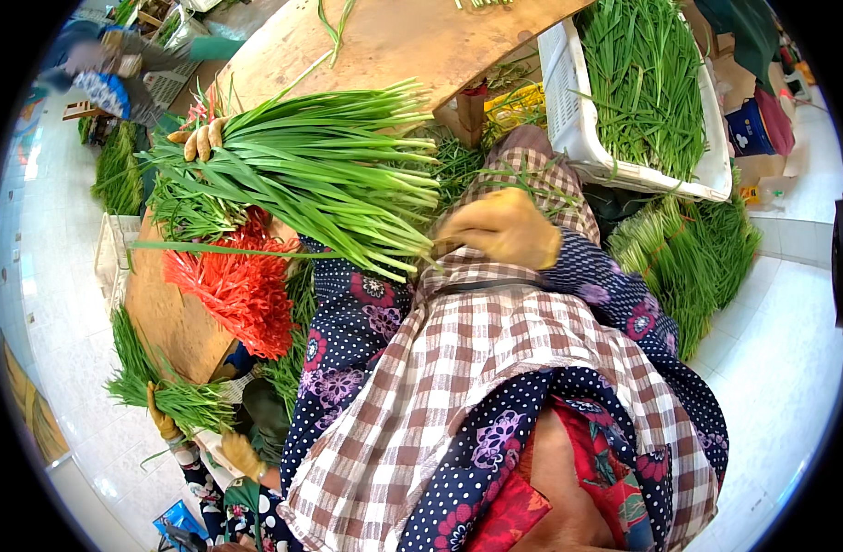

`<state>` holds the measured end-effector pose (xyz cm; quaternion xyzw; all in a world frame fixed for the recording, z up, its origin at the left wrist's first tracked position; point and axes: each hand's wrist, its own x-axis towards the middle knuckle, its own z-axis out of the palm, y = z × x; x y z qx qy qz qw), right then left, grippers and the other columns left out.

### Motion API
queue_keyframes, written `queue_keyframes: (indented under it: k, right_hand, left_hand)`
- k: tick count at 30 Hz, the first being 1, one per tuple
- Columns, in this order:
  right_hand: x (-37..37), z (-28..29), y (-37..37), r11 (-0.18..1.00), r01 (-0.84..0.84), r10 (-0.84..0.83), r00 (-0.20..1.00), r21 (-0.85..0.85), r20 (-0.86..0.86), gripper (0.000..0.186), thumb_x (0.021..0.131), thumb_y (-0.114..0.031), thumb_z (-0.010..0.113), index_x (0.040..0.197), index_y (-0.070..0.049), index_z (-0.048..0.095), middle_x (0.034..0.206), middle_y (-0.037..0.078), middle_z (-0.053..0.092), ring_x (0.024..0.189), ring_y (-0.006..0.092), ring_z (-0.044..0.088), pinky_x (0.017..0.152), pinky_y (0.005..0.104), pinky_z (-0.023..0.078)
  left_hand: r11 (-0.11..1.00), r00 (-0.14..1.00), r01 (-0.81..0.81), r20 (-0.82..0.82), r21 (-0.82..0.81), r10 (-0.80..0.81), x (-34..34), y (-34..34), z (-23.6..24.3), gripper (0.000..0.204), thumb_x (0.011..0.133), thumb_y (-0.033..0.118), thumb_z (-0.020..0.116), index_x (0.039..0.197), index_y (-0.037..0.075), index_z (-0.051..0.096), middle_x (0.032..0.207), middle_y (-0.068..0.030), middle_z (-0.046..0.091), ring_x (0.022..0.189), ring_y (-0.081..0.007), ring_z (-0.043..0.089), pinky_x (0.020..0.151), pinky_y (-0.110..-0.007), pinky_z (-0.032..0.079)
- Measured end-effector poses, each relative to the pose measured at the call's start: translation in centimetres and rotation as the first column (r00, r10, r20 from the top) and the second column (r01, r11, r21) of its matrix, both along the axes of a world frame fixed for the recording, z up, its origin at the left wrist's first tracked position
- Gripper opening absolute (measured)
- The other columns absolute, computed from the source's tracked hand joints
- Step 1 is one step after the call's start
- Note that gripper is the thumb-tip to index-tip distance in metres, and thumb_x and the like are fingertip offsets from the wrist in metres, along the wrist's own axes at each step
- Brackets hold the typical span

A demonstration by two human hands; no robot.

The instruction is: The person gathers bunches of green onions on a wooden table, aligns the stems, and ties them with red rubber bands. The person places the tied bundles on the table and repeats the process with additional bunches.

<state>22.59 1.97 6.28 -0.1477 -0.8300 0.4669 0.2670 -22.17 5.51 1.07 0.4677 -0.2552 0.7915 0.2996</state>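
My left hand (203,140), in a tan glove, grips a large fanned bunch of green leafy stalks (320,175) at upper left, with its fingers wrapped over the bunch. My right hand (499,228), in a yellowish glove, is slightly blurred over my checked apron (513,340), beside the pale ends of the stalks. Its fingers are curled, and I cannot make out what, if anything, they hold. Beneath the bunch lies a heap of red strips (228,285) at the edge of a wooden board (168,331).
A white crate (557,83) of greens stands upper right, above loose bundles (679,276). A wooden table (384,37) spans the top. A co-worker's gloved hands (242,455) are near greens at lower left; another person (118,74) is at upper left. Tiled floor (771,331) shows on the right.
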Motion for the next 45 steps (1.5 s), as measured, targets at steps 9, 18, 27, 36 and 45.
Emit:
queue_keyframes:
  k: [9, 18, 27, 36, 45]
  right_hand:
    - [5.1, 1.8, 0.9, 0.998, 0.062, -0.048, 0.833, -0.006, 0.552, 0.038, 0.077, -0.036, 0.066, 0.103, -0.009, 0.064, 0.072, 0.007, 0.066, 0.064, 0.0187, 0.064, 0.061, 0.0299, 0.050]
    - [1.2, 1.2, -1.4, 0.918, -0.094, 0.182, 0.963, -0.385, 0.199, 0.024, 0.087, -0.025, 0.053, 0.081, -0.006, 0.065, 0.065, 0.007, 0.064, 0.054, 0.0141, 0.060, 0.048, 0.0269, 0.047]
    - [8.8, 1.0, -0.1, 0.829, 0.131, 0.047, 0.953, -0.544, 0.301, 0.019, 0.087, -0.015, 0.056, 0.081, 0.001, 0.064, 0.063, 0.005, 0.062, 0.050, 0.0079, 0.056, 0.044, 0.0205, 0.044]
    - [11.5, 1.6, 4.3, 0.577, 0.458, -0.562, 0.823, -0.677, 0.078, 0.025, 0.091, -0.020, 0.051, 0.085, 0.001, 0.062, 0.058, 0.003, 0.054, 0.042, 0.0105, 0.047, 0.037, 0.0223, 0.036]
    - [9.8, 1.9, 12.2, 0.694, 0.395, -0.575, 0.807, -0.602, -0.134, 0.024, 0.091, -0.020, 0.052, 0.085, 0.000, 0.063, 0.062, 0.002, 0.057, 0.050, 0.0078, 0.051, 0.047, 0.0194, 0.042]
  left_hand:
    - [0.999, 0.999, 0.009, 0.031, -0.043, -0.007, -0.3, 0.4, 0.2, 0.064, 0.086, 0.018, 0.057, 0.136, -0.003, 0.023, 0.102, -0.0051, 0.055, 0.083, -0.0150, 0.055, 0.071, -0.027, 0.045]
    - [0.995, 0.999, -0.034, 0.025, -0.093, 0.036, -1.1, -1.2, 1.2, 0.063, 0.087, 0.018, 0.056, 0.136, -0.003, 0.023, 0.101, -0.0050, 0.055, 0.082, -0.0148, 0.055, 0.071, -0.027, 0.045]
    - [0.995, 0.999, -0.019, 0.049, -0.096, 0.024, -1.2, -1.2, 2.2, 0.063, 0.087, 0.018, 0.056, 0.136, -0.003, 0.023, 0.100, -0.0050, 0.055, 0.082, -0.0147, 0.055, 0.070, -0.027, 0.044]
    - [0.985, 0.995, 0.008, 0.098, -0.173, 0.010, -1.9, -1.2, 3.9, 0.063, 0.087, 0.018, 0.056, 0.136, -0.004, 0.023, 0.099, -0.0049, 0.055, 0.081, -0.0145, 0.055, 0.070, -0.027, 0.044]
    - [0.985, 0.991, 0.026, 0.131, -0.170, -0.003, -2.3, -2.1, 5.3, 0.063, 0.087, 0.017, 0.056, 0.136, -0.004, 0.023, 0.098, -0.0048, 0.055, 0.080, -0.0143, 0.055, 0.070, -0.027, 0.044]
